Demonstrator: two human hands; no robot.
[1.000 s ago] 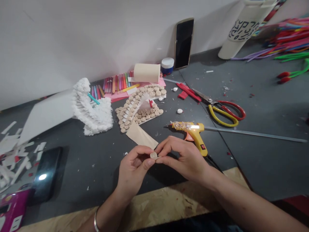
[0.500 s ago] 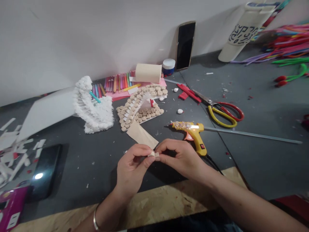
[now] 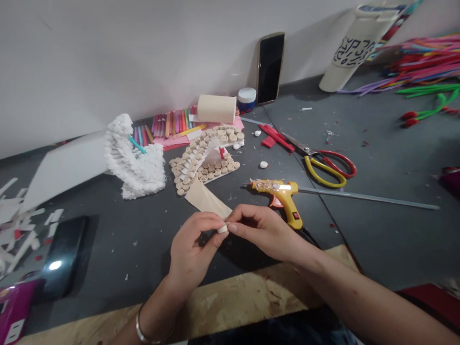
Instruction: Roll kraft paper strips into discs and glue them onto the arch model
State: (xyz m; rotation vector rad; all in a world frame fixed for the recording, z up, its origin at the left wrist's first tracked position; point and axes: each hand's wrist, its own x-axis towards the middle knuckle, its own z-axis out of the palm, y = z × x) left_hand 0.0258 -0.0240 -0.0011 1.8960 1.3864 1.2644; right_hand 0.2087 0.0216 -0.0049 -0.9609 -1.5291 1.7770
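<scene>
Between the fingertips of my left hand [image 3: 194, 247] is a small cream paper roll [image 3: 223, 229], pinched by thumb and forefinger. My right hand [image 3: 261, 231] is closed in a pinch at the roll's right side, on its paper end. Just beyond the hands lies a strip of beige paper [image 3: 207, 199]. Behind it stands a small model staircase covered in coiled paper rolls [image 3: 219, 167], with white steps and a red piece. A yellow glue gun [image 3: 283, 191] rests to the right of my right hand, a long clear glue stick [image 3: 366, 197] in its back.
A fluffy white staircase model [image 3: 136, 167] stands at left, near white paper scraps [image 3: 21, 235] and a dark phone [image 3: 66, 256]. Scissors [image 3: 328, 167] lie right of centre. Along the wall are crayon-like sticks [image 3: 172, 123], a cream paper roll tube [image 3: 216, 109], an upright phone [image 3: 270, 68] and a tumbler [image 3: 354, 52].
The paper end showing between my fingertips is now shorter, and my right fingers sit closer against the roll. The whole view has shifted slightly.
</scene>
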